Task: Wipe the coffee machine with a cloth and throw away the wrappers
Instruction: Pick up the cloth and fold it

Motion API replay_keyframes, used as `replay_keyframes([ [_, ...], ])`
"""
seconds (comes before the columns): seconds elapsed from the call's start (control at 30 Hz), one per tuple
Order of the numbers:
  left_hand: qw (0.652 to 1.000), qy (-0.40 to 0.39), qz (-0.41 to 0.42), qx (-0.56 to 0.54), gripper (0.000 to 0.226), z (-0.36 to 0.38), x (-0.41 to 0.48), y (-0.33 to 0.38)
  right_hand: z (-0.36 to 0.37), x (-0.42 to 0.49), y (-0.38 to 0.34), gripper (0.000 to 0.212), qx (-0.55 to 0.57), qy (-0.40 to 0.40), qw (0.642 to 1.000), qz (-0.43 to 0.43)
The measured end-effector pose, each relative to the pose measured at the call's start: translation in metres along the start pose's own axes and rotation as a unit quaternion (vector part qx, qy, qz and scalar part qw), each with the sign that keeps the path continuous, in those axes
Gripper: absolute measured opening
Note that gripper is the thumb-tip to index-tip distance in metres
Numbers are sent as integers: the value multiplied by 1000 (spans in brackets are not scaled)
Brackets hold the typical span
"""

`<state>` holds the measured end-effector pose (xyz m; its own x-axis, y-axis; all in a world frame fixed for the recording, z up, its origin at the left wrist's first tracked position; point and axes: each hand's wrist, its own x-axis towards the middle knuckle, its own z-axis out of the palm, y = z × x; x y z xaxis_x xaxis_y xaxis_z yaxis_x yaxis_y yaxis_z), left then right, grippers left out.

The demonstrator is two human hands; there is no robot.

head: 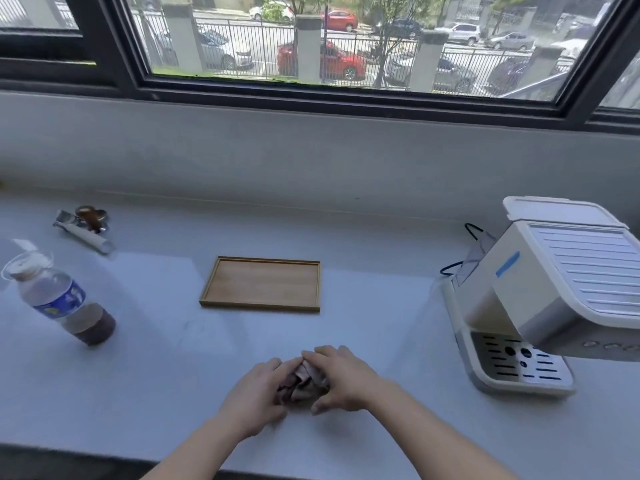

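both hands meet near the front edge of the counter (374, 327): the left hand (254, 393) and the right hand (343, 374) each have fingers curled round a crumpled pinkish cloth (302, 382) bunched between them, well apart from the coffee machine (554, 289) at the right. the risk i see is in the reach rightward, where a loosely wadded cloth could trail and snag the drip grate (519, 362) or the cord (450, 268) behind the machine. no wrapper is plainly visible, so that half could get missed.

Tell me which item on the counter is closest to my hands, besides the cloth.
The wooden tray, straight ahead; the bottle and coffee machine sit farther off sideways.
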<state>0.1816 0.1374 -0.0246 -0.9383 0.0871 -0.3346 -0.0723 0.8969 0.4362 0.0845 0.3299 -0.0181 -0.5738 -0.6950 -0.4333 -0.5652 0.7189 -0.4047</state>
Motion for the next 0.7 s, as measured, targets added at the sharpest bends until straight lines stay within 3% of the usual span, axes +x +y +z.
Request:
replay_keyframes([
  [0.07,1000,1,3,-11,84,-2,1,-3,3,-1,2,91,-14,14,1000,-5],
  [0.2,1000,0,27,9,75,-3,10,-7,14,-1,-1,56,-55,77,995,-22],
  [0.33,998,3,67,18,66,-6,21,-16,12,4,-6,35,-55,94,994,0],
  [0.7,993,7,115,-29,64,-35,36,-48,-10,28,-37,18,45,120,988,82],
])
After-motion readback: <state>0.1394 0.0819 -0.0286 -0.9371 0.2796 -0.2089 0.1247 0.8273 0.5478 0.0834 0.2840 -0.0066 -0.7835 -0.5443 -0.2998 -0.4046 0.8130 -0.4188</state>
